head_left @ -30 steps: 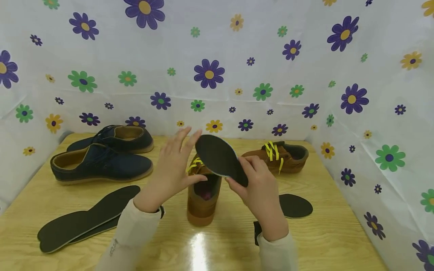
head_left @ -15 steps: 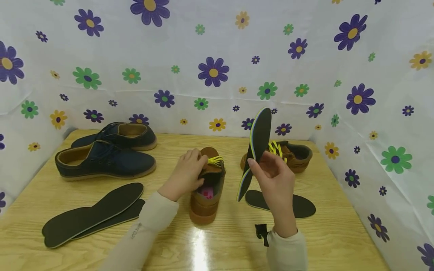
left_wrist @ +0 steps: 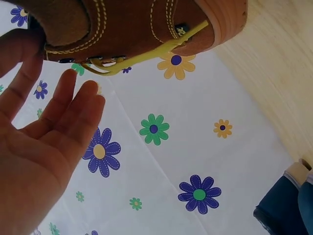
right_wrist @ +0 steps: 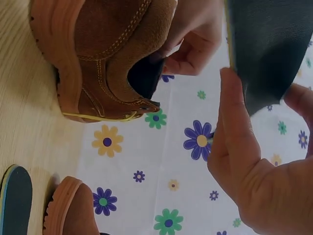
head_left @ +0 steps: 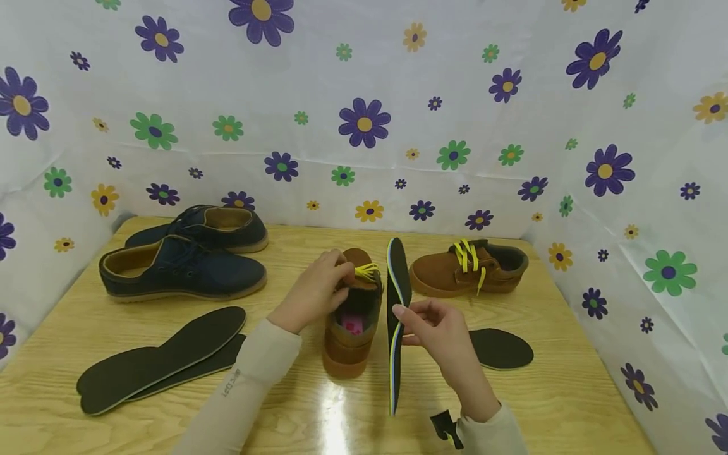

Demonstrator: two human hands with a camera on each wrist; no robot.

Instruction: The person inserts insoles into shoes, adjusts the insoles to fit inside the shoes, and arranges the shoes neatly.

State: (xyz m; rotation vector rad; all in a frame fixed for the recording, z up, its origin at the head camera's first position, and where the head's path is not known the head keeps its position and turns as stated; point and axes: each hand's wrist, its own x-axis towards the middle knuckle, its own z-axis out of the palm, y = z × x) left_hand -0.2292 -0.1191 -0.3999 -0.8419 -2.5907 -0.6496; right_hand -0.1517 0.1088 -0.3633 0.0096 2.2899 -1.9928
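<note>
In the head view my left hand [head_left: 320, 287] pinches the opening edge of a brown shoe [head_left: 349, 354] near its tongue. That shoe stands heel toward me, with yellow laces [head_left: 366, 272] and a pink patch [head_left: 352, 325] inside. Its side shows in the left wrist view, above my half-spread other fingers. To the right of the shoe, my right hand [head_left: 440, 332] holds a black insole [head_left: 395, 303] at mid-length between thumb and fingers. The insole stands on edge, its blue and yellow layered rim facing me. The right wrist view shows its dark surface [right_wrist: 274, 44] close up.
The other brown shoe [head_left: 446, 275] lies behind on the right; another black insole [head_left: 503, 349] lies before it, partly behind my right wrist. Two insoles [head_left: 159, 360] overlap at the left. Navy shoes [head_left: 188, 272] stand at the back left of the wooden table [head_left: 284, 404].
My left hand left the insole and took the shoe's opening edge. My right hand drew the insole right, turned it upright on edge, then lowered it beside the shoe.
</note>
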